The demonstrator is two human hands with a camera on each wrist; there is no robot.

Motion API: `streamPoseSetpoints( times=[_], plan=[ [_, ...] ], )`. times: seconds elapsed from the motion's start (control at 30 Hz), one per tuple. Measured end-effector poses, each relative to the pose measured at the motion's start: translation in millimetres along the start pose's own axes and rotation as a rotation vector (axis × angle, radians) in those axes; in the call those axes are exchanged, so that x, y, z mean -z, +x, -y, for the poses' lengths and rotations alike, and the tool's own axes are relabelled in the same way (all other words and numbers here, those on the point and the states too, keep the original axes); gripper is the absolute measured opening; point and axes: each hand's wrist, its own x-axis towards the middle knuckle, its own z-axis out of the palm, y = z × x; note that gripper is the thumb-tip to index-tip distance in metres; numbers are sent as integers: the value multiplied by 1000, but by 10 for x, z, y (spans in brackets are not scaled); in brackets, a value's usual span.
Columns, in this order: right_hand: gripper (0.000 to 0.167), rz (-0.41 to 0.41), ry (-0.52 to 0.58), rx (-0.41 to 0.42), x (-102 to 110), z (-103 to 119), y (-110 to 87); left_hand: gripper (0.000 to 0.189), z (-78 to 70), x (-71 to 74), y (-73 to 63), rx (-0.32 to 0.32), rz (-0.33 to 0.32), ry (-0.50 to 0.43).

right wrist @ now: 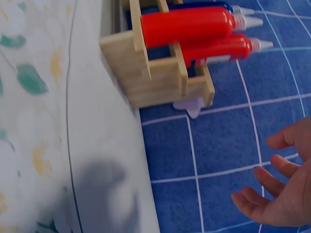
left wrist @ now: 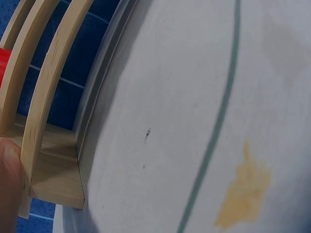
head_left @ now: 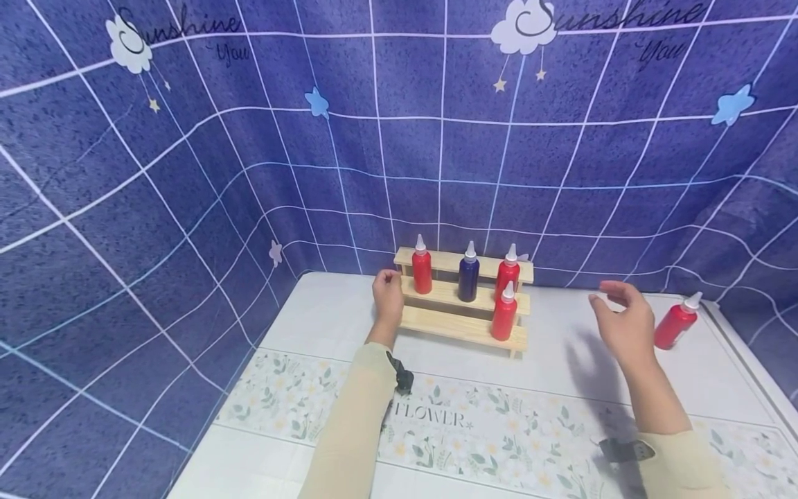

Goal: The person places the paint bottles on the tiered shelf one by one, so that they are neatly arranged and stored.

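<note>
A three-step wooden rack (head_left: 449,326) stands near the back of the table. My left hand (head_left: 388,299) grips its left end with curled fingers; in the left wrist view the thumb (left wrist: 9,162) lies against the slat's edge. On the middle step stand a red squeeze bottle (head_left: 422,272) at left, a dark blue bottle (head_left: 468,279) and another red bottle (head_left: 508,272) at right. A further red bottle (head_left: 503,317) is on the front step's right end. To the right of the rack my right hand (head_left: 625,324) hovers with fingers spread and loosely bent, holding nothing.
A red bottle (head_left: 676,324) with a white nozzle stands on the table just right of my right hand. The white table (head_left: 330,305) bears a flower-print band (head_left: 486,416). Blue gridded cloth (head_left: 411,145) hangs behind and along the left side.
</note>
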Motion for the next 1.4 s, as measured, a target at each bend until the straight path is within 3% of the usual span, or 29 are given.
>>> streamPoseSetpoints(
  times=[0.2,0.47,0.6,0.97,1.17,1.4],
  plan=[
    [39,-186,46,-2,77,-60,93,10,-20,1,0,-8,-3,4],
    [35,-381,98,188,121,-189,156,9,7,14,9,-5,-3,17],
    [36,-439,137,217,157,-262,187,10,21,19,5,6,2,13],
    [48,-570,208,73,233,-606,316,10,26,26,-19,13,6,21],
    [53,-575,284,-12,245,-734,365,9,11,18,-13,5,5,30],
    [58,-586,300,-100,228,-822,395,9,-18,8,-17,-3,7,33]
  ],
)
